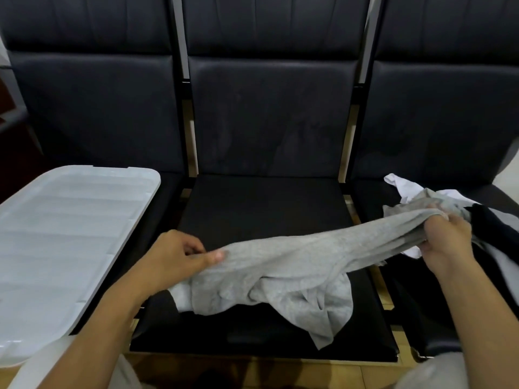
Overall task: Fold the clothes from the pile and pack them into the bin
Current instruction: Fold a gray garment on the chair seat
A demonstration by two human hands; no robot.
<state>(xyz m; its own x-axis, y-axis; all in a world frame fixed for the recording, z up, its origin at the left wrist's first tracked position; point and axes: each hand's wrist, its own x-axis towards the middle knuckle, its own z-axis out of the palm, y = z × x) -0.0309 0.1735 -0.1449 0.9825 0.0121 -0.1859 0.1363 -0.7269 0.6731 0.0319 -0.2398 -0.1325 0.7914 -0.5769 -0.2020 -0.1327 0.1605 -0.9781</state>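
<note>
A row of three dark padded seats (264, 209) with tall stitched backrests filled the view, joined by black frame bars with pale metal strips showing in the gaps, and tan floor tiles (323, 372) showed below the front edge of the middle seat. No brand, label or writing could be read anywhere. On the left seat sat a translucent white plastic bin lid with moulded ribs (70, 234), covering the bin beneath so that its inside was hidden. A light grey knit garment (280, 273) was stretched across the middle seat, its lower folds sagging onto the cushion and one corner hanging toward the front edge. The left hand (174, 259) pinched the garment's left end between thumb and curled fingers (216, 255), and the right hand (446, 242) gripped its bunched right end with fingers curled round the cloth. On the right seat lay the pile of remaining clothes: a crumpled white fabric piece (404, 186) at the back and a black garment (494, 228) just beside and partly behind the right hand, which hid where the grey garment met the pile.
</note>
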